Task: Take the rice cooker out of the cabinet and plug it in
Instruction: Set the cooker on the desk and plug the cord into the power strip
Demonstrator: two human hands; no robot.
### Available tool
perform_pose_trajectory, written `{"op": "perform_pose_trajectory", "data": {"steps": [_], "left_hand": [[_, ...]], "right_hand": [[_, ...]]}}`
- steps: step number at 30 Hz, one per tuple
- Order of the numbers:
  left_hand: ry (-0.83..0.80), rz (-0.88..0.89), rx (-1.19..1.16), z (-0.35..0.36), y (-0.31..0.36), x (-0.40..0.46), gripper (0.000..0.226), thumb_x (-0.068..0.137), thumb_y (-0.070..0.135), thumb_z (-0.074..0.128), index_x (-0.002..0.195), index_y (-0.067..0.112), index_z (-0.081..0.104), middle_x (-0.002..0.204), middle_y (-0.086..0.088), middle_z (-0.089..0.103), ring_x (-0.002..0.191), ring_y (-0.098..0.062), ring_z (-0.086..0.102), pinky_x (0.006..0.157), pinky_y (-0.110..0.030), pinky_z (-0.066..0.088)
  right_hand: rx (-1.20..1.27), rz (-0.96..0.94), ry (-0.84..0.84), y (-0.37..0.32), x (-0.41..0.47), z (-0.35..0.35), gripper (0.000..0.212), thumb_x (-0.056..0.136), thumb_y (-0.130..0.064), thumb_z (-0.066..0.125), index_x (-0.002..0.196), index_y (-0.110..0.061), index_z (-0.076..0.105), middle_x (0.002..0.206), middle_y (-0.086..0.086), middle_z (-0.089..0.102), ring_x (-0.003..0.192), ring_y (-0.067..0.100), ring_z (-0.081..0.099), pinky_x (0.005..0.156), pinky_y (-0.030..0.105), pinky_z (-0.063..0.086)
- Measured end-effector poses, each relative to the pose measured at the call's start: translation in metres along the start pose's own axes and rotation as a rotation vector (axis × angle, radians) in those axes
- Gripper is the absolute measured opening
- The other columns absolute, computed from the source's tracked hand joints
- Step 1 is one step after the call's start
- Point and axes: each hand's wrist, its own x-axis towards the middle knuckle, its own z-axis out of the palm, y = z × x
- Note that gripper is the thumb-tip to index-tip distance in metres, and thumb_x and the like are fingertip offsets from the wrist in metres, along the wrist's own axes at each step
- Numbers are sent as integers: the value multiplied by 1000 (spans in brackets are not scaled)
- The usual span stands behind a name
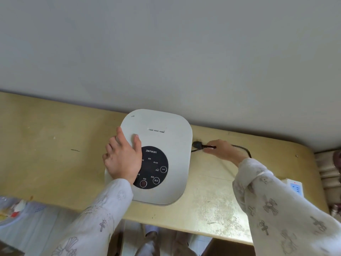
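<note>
A white rice cooker (166,143) with a round black control panel stands on the yellowish counter (55,145), close to the grey wall. My left hand (122,156) lies flat on the left part of its lid, fingers spread, covering part of the panel. Just right of the cooker, my right hand (224,150) is closed around the black power cord (241,149), and the cord's black plug (197,145) sticks out of the fist toward the cooker's right side. A white power strip (295,187) with blue sockets and a red light lies at the counter's right end.
The grey wall (166,52) runs right behind the cooker. The counter's front edge (203,231) is near me, with floor and my feet below it. Cluttered items sit at the lower left (16,209). More objects crowd the far right edge (332,172).
</note>
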Motion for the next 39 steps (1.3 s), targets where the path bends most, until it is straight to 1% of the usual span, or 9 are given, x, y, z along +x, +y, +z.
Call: {"op": "perform_pose_trajectory", "data": {"steps": [6,10,15,19,25,29,34,37,39], "left_hand": [[-80,48,18,-7,1,-2,56,94,35,37,142,8,26,135,-27,42,118,-40,43,91,-52,36],[-154,242,114,-8,-1,-6,55,95,34,29,147,18,17,156,-17,12,143,-32,13,112,-53,16],[-241,409,184,-6,17,-22,58,95,40,22,147,17,10,159,-11,2,146,-25,-1,114,-58,0],[-351,574,37,-2,54,-42,50,95,32,34,142,17,27,157,-11,11,145,-27,2,112,-56,0],[-609,718,-439,2,151,-99,36,90,33,50,120,14,57,112,0,63,115,-21,49,95,-26,35],[-745,632,-577,8,202,-139,33,80,51,57,102,28,60,73,21,58,80,-8,57,64,-8,36],[-738,546,-634,29,235,-171,26,80,43,63,90,26,47,78,4,62,85,-19,55,62,-7,34],[-758,472,-643,43,254,-185,30,79,43,66,88,26,43,78,6,63,82,-19,60,59,-5,38],[-859,442,-655,54,269,-194,26,80,39,67,85,28,44,83,1,65,80,-23,65,71,-22,48]], "right_hand": [[474,-58,337,-12,-49,-28,21,95,-22,50,92,-12,68,61,-3,41,54,11,35,53,25,27],[914,-61,429,-27,-89,-53,24,95,-12,47,98,7,61,61,-2,31,56,12,27,57,25,24],[1362,-135,526,-14,-133,-68,17,99,-11,41,92,-10,57,62,-3,25,53,10,23,56,25,20],[1378,-63,525,12,-156,-54,25,97,-8,45,79,-16,60,75,2,46,59,11,39,64,26,35],[1311,74,414,37,-187,-21,21,89,-6,59,107,-13,68,97,-5,66,93,9,59,92,31,41],[1253,86,449,48,-195,-12,26,88,-4,61,113,-2,67,93,0,68,74,-2,58,69,4,44],[1158,108,508,87,-196,-10,21,90,-9,59,107,-2,70,99,10,73,64,-3,55,59,4,41],[954,255,623,135,-194,-2,25,93,-21,56,111,-9,69,115,10,70,88,11,63,71,12,44],[645,457,704,178,-191,10,32,93,-25,53,120,-11,63,125,10,64,111,24,57,86,24,43]]}}
